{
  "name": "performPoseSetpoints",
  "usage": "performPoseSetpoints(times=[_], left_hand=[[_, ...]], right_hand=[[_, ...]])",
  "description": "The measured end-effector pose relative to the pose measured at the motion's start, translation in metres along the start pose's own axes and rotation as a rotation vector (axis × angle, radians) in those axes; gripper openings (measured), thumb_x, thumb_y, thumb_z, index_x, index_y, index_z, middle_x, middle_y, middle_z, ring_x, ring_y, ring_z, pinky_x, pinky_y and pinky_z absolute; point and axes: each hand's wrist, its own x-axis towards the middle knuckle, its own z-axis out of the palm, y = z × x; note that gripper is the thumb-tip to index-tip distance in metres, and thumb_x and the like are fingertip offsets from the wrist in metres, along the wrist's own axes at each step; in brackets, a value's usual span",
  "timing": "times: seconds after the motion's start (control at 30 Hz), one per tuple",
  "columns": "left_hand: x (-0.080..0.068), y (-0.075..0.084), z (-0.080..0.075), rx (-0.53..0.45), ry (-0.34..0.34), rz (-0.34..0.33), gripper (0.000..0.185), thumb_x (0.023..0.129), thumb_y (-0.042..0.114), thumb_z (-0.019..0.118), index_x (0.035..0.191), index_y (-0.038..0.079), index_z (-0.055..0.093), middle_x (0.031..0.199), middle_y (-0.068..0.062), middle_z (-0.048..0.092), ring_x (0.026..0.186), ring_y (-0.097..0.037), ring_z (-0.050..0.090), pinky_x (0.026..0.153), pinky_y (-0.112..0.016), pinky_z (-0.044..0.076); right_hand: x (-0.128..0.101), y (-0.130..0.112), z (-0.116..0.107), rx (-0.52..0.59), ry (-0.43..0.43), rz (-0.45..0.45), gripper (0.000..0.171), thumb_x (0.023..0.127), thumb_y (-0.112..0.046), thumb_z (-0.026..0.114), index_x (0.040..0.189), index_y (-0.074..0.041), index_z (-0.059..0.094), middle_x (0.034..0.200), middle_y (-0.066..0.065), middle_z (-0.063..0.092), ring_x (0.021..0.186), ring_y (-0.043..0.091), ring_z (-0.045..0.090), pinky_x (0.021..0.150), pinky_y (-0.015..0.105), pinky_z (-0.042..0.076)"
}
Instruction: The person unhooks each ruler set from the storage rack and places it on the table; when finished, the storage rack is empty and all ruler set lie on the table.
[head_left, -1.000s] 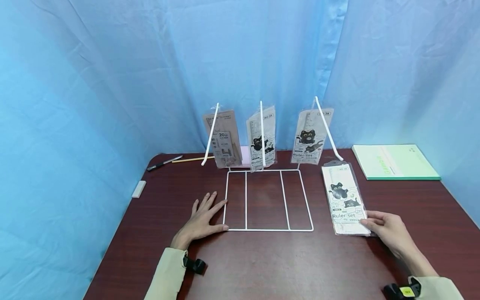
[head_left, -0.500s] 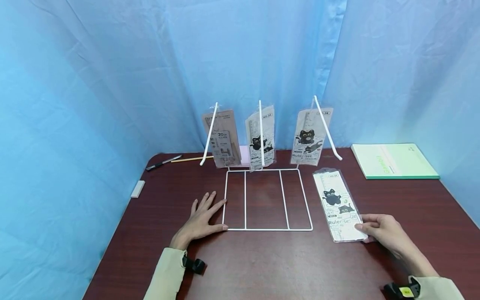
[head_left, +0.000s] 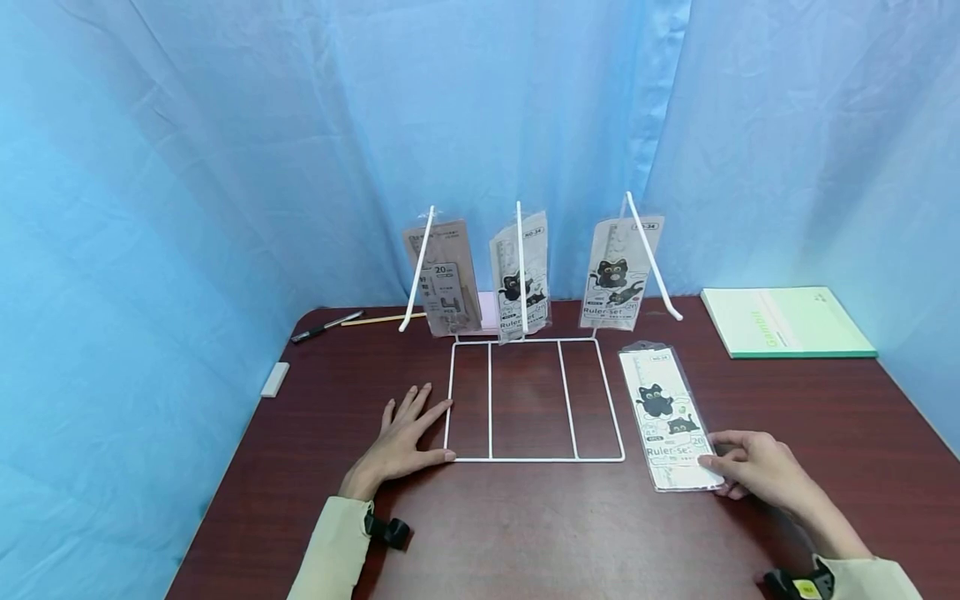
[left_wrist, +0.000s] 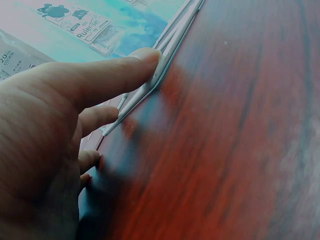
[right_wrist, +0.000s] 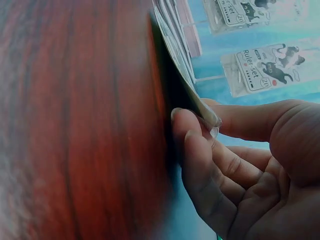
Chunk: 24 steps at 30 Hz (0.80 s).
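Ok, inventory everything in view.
table: one, reddish, below
wire rack: one, white, centre
Ruler-set packet: one, white, right
hanging packets: three visible, whitish and brownish, rack
object: one, pink, behind packets
pen: one, black, far left
stick: one, yellow, beside pen
block: one, white, left edge
pad: one, green, far right
curtain: count unclear, blue, behind
sleeves: two, pale, forearms
wristbands: two, black, sleeve ends
left hand: one, touching rack
right hand: one, pinching Ruler-set packet

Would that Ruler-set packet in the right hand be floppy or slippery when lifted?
The packet is probably light, being thin; likely fairly stiff, looking nearly flat though pinched near one corner; perhaps slippery, being wrapped in clear plastic.
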Motion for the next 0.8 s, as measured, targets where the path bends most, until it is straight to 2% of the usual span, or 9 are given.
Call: performPoseSetpoints(times=[0.27, 0.5, 0.8], left_hand=[[0.001, 0.000, 0.000, 0.003, -0.002, -0.008, 0.085, 0.085, 0.054, 0.072, 0.157, 0.027, 0.035, 0.171, -0.013, 0.011, 0.159, -0.038, 0.002, 0.121, -0.069, -0.002], [0.000, -0.001, 0.001, 0.002, -0.006, -0.005, 0.086, 0.085, 0.054, 0.072, 0.158, 0.027, 0.034, 0.171, -0.013, 0.011, 0.159, -0.038, 0.002, 0.121, -0.069, -0.002], [0.000, 0.000, 0.000, -0.002, -0.001, 0.003, 0.086, 0.086, 0.053, 0.072, 0.158, 0.027, 0.034, 0.170, -0.013, 0.011, 0.159, -0.038, 0.002, 0.121, -0.070, -0.002]], right_hand=[[-0.004, -0.003, 0.002, -0.058, 0.011, -0.018, 0.059, 0.091, -0.020, 0.072, 0.132, 0.018, 0.051, 0.063, 0.002, 0.070, 0.051, 0.016, 0.066, 0.047, 0.030, 0.055], [-0.007, -0.007, 0.003, -0.068, -0.002, 0.002, 0.060, 0.091, -0.021, 0.072, 0.132, 0.017, 0.051, 0.061, 0.002, 0.068, 0.048, 0.016, 0.066, 0.046, 0.031, 0.055], [-0.011, -0.012, 0.001, -0.144, -0.018, -0.017, 0.062, 0.091, -0.025, 0.072, 0.133, 0.015, 0.051, 0.058, 0.001, 0.062, 0.044, 0.014, 0.062, 0.043, 0.031, 0.051]])
